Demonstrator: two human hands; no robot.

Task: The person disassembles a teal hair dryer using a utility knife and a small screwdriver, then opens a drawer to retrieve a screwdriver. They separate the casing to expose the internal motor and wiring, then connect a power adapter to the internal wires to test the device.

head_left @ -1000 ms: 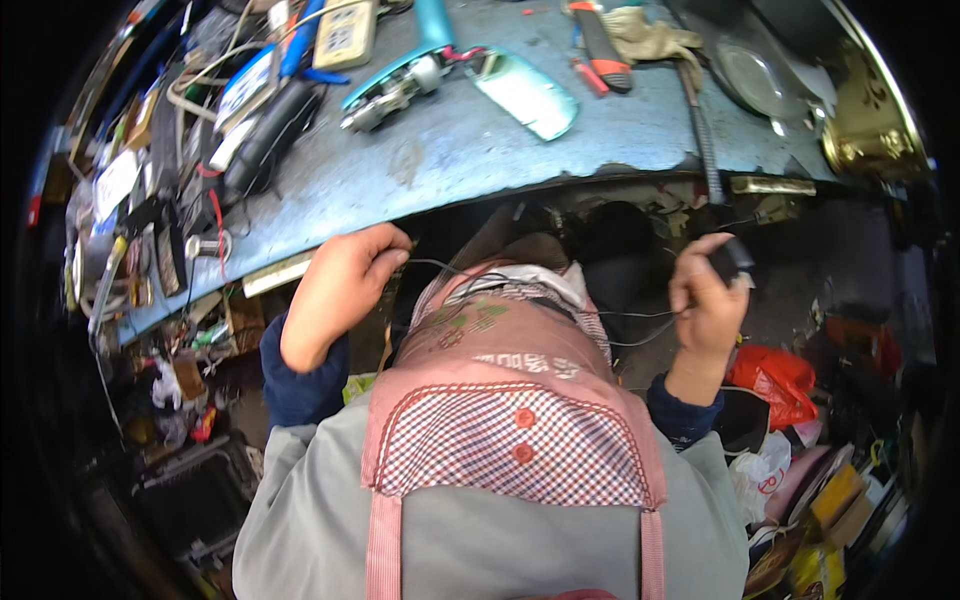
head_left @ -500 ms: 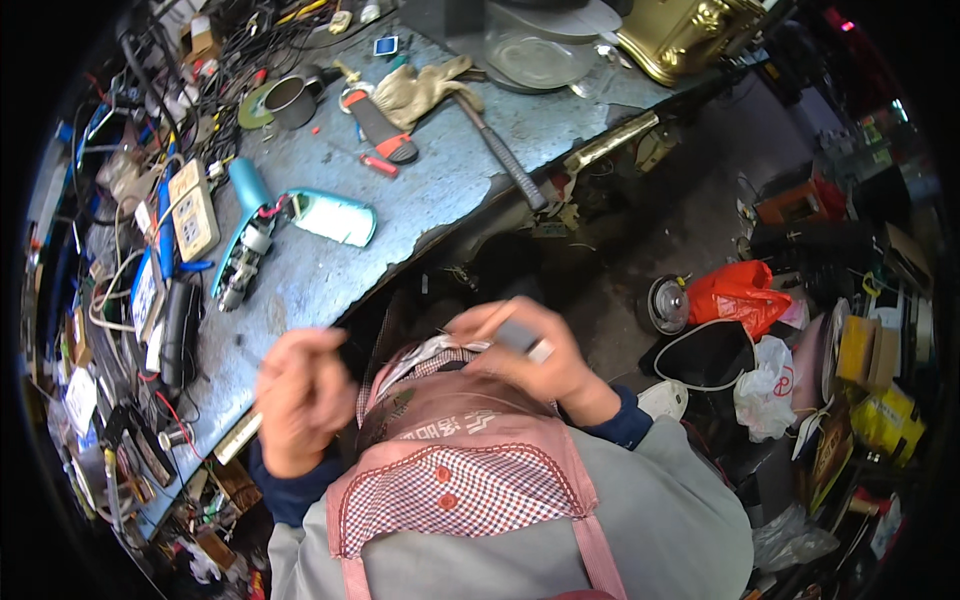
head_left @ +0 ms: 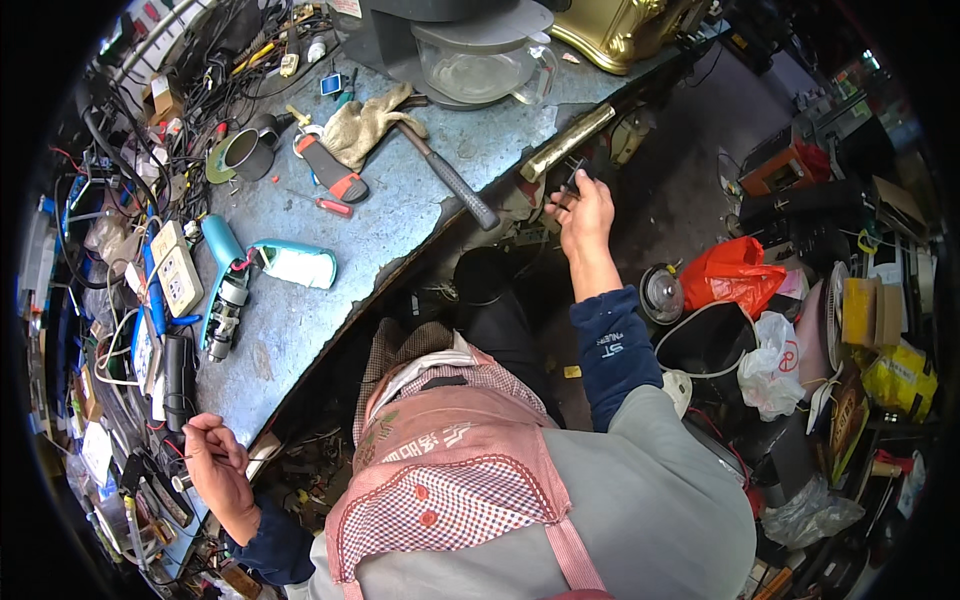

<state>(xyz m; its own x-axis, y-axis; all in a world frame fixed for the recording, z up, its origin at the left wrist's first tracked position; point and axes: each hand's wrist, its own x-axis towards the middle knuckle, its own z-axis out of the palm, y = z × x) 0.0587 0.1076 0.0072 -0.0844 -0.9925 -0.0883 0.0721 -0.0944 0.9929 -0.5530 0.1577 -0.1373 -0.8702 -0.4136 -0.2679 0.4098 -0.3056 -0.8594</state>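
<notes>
My right hand (head_left: 585,220) reaches out beyond the bench's front edge, its fingers closed on a small dark plug-like piece (head_left: 573,172) with thin prongs. My left hand (head_left: 219,465) is over the near left edge of the bench, fingers curled together; what they hold, if anything, I cannot make out. On the bench lies an opened teal hand-held appliance (head_left: 221,243), its motor parts bare, with its loose teal cover (head_left: 296,264) beside it. A hammer (head_left: 455,183) with a black grip, a red-handled screwdriver (head_left: 333,207) and a work glove (head_left: 362,125) lie farther back.
A beige power strip (head_left: 178,270) and tangled cables line the bench's left side. At the back stand a metal cup (head_left: 248,155) and a coffee maker with a glass jug (head_left: 478,72). Bags, including a red one (head_left: 735,285), and boxes clutter the floor at right.
Both hands have parted from in front of my apron. The right went forward and right past the bench edge; the left moved down and left. The grey piece in the right hand no longer shows.
</notes>
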